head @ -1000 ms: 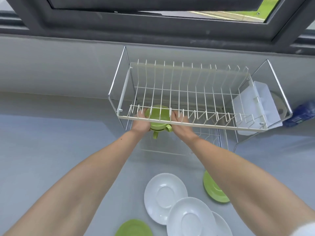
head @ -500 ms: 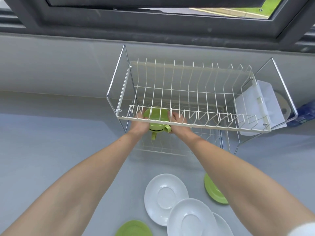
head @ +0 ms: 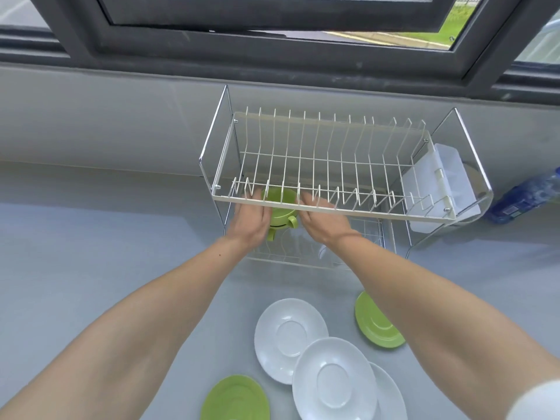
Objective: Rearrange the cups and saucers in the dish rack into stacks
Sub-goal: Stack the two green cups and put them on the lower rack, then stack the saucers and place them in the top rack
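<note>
Two green cups [head: 281, 207] sit nested one in the other on the lower shelf of the wire dish rack [head: 378, 214], under its upper shelf at the left end. My left hand [head: 250, 218] grips the stack's left side, thumb against the cup. On the stack's right side, by the handles, my right hand [head: 322, 216] lies with its fingers fairly straight. The upper shelf hides both hands' fingertips. On the counter in front lie three white saucers [head: 291, 339], two of them overlapping, and two green saucers [head: 377, 324], [head: 235, 400].
A white plastic cutlery holder [head: 442, 183] hangs on the rack's right end. A blue bottle [head: 527, 195] lies on the counter to the right. The grey wall and a dark window frame [head: 272, 43] rise behind the rack.
Both hands have stayed at the green cups under the upper shelf. Only the view has shifted a little.
</note>
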